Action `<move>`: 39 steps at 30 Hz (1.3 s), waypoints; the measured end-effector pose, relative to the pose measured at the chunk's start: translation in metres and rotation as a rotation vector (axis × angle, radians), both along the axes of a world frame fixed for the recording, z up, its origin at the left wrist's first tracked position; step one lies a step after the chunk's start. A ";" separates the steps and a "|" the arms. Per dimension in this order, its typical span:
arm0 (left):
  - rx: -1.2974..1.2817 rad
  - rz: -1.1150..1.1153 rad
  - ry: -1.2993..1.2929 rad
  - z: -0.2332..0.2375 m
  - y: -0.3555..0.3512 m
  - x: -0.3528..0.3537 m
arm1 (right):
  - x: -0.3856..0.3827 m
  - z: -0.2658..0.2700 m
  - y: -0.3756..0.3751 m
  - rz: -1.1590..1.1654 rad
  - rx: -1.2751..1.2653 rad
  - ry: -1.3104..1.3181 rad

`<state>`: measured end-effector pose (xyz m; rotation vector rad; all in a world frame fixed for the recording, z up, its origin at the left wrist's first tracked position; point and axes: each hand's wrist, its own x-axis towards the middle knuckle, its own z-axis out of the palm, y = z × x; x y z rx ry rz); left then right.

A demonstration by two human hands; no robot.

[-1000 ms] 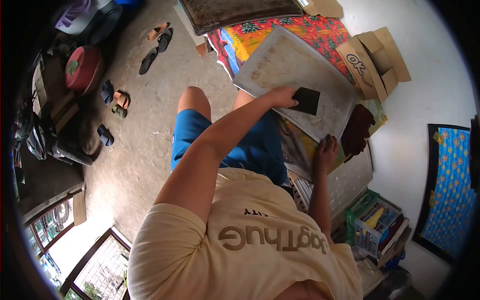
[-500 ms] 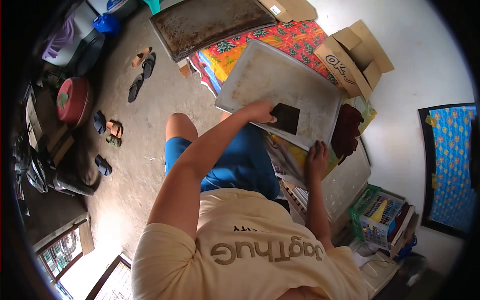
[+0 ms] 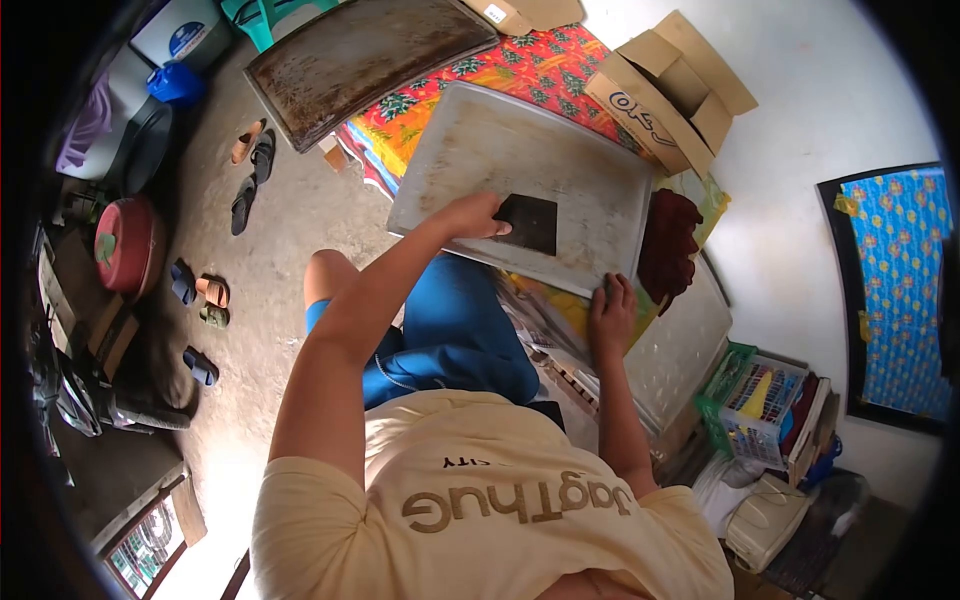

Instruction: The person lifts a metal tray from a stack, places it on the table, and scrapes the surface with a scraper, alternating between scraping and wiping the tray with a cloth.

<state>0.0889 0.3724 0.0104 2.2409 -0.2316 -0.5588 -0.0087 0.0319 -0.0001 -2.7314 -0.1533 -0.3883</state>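
Observation:
My left hand (image 3: 474, 215) grips the left edge of a thin, dark, square plate (image 3: 530, 224), its thumb lying along that edge. The plate lies over the inside of a large grey metal tray (image 3: 580, 165), towards its near side. My right hand (image 3: 612, 312) is at the tray's near right corner, with its fingertips on the rim. A dark red cloth (image 3: 670, 245) is bunched just beyond the tray's right edge. Beneath the tray are a red patterned cloth (image 3: 545, 75) and yellow sheets.
Dark, stained trays (image 3: 360, 60) are stacked at the upper left. An open cardboard box (image 3: 655, 95) stands behind the grey tray. Slippers (image 3: 242, 205) lie on the floor to the left. To the right are a plastic basket (image 3: 765, 400) and a pale panel (image 3: 675, 350).
The whole scene has shifted left in view as the camera turned. My left hand and the dark plate have moved slightly left over the tray. My right hand remains at the tray's corner.

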 end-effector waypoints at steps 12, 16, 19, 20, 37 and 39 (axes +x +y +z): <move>-0.030 -0.022 -0.048 -0.008 -0.007 -0.008 | 0.001 0.003 0.002 -0.009 0.005 -0.004; -0.040 -0.004 -0.019 -0.008 -0.010 -0.006 | 0.001 0.004 0.003 -0.011 -0.001 -0.001; -0.009 0.012 -0.038 -0.009 -0.013 -0.007 | 0.000 0.004 0.002 -0.013 -0.007 0.004; -0.004 0.038 -0.062 -0.006 -0.014 -0.008 | 0.000 0.004 0.003 -0.017 -0.006 0.006; -0.128 0.004 -0.054 -0.001 -0.053 0.000 | 0.003 -0.002 -0.002 -0.004 -0.013 -0.074; -0.079 -0.038 -0.033 0.007 -0.055 0.001 | 0.003 0.001 -0.001 -0.008 -0.006 -0.069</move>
